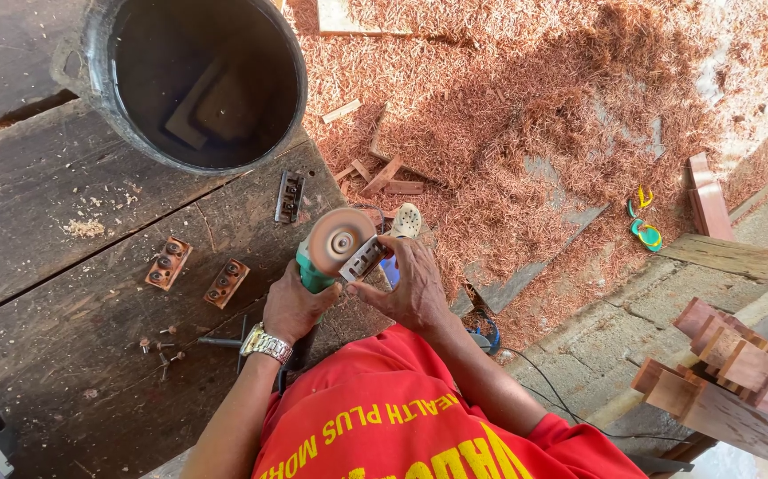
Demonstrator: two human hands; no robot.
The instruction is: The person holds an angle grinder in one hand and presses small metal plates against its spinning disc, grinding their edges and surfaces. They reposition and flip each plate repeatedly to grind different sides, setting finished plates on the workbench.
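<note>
Green-bodied angle grinder [317, 266] — held above the edge of the dark plank workbench [64, 204], disc [341, 239] facing up toward the camera. The left hand [291, 306] is wrapped closed around the grinder's body from below, a metal wristwatch [266, 343] on that wrist. The right hand [410, 288] pinches a small flat metal blade [364, 259] in its fingers and holds it at the rim of the disc; whether blade and disc touch cannot be told.

Handling judgement:
- Grinder: rigid and fairly heavy for one hand. The body is the proper hold; the disc and its guard are not.
- Blade: thin, stiff, likely sharp along one edge and slippery under dust. It offers little to grip, so the hold belongs on the flat faces, well back from the disc side.

Surroundings: two copper-coloured slotted plates [169, 263] [227, 283] and a darker one [289, 197] lie on the bench, with loose screws [166, 344] near the left wrist. A large black bucket [197, 80] stands at the bench's far edge. Reddish wood shavings [526, 133] cover the floor beyond, a pair of sandals [644, 226] lies among them, and stacked wood blocks [730, 372] sit to the right.
</note>
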